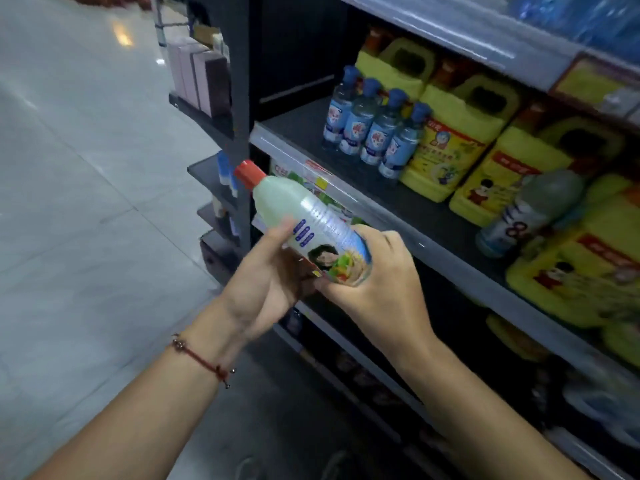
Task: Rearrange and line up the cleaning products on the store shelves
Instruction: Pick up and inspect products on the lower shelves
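Observation:
I hold a pale green bottle [298, 209] with a red cap, tilted with the cap up and to the left, in front of the shelf edge. My left hand [266, 282] grips its lower part from the left, and my right hand [384, 285] wraps around its base from the right. On the dark shelf [304, 133] stands a row of several clear bottles with blue caps [375, 133]. Behind and right of them stand yellow jugs [453, 140]. Another pale bottle [530, 213] leans among the jugs at the right.
The left part of the dark shelf is bare. An upper shelf [460, 29] overhangs it, and lower shelves [346, 344] sit below my hands. Side racks with boxes [204, 77] stand at the shelf end. A tiled floor [86, 168] spreads to the left.

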Tool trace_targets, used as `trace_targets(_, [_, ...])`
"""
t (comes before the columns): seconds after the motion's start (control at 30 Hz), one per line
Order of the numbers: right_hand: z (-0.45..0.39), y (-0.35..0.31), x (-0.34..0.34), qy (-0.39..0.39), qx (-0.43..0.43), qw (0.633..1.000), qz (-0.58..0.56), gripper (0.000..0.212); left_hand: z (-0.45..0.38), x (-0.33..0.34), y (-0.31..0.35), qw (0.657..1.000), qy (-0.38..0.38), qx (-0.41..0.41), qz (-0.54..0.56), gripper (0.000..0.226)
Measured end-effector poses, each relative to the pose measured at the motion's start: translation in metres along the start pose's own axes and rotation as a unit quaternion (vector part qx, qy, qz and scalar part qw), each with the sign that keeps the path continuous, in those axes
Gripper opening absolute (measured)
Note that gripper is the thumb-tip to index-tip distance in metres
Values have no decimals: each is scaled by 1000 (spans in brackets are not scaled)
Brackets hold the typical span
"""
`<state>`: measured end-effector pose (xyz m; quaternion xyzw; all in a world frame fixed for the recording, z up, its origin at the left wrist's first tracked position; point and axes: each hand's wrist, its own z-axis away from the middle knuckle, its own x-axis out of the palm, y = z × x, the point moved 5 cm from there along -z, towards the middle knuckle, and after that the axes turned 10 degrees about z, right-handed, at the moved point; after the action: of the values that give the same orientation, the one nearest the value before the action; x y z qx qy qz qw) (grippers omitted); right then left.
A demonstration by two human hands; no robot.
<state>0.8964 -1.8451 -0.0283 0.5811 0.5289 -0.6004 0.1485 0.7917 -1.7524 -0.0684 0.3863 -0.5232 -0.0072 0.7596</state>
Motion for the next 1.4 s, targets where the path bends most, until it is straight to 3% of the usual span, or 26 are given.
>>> trace_targets(0.13, [38, 44, -22, 12, 48, 998, 43, 67, -4, 24, -54, 998, -25, -56, 1, 51])
trace_targets(0.23, [76, 85, -44, -16, 145, 986, -83, 63, 2, 55, -95, 991, -71, -86, -77, 60])
trace_targets(0.3, [108, 114, -60, -21, 200, 955, -219, 63, 11, 86, -123, 976, -125, -88, -154, 60])
trace_targets(0.37, [146, 142, -82, 3, 235, 920, -314, 65, 22, 122, -156, 956, -175, -102, -211, 67])
trace_targets(0.5, [238, 201, -140, 69, 285, 876, -383, 62, 53, 198, -238, 918, -244, -116, -292, 67])
trace_targets(0.6, [321, 254, -188, 106, 314, 857, -395, 59, 88, 257, -319, 892, -290, -134, -320, 72])
trace_targets(0.73, [429, 318, -259, 179, 351, 842, -370, 62, 143, 338, -433, 862, -353, -195, -308, 62])
trace_targets(0.93, [548, 377, -349, 250, 411, 819, -313, 32, 213, 434, -553, 797, -441, -257, -324, 61])
trace_targets(1.13, [592, 432, -389, 263, 434, 817, -273, 29, 222, 488, -621, 792, -451, -209, -354, 56])
trace_targets(1.4, [556, 523, -418, 254, 427, 832, -249, 52, 140, 530, -673, 868, -331, -141, -343, 66])
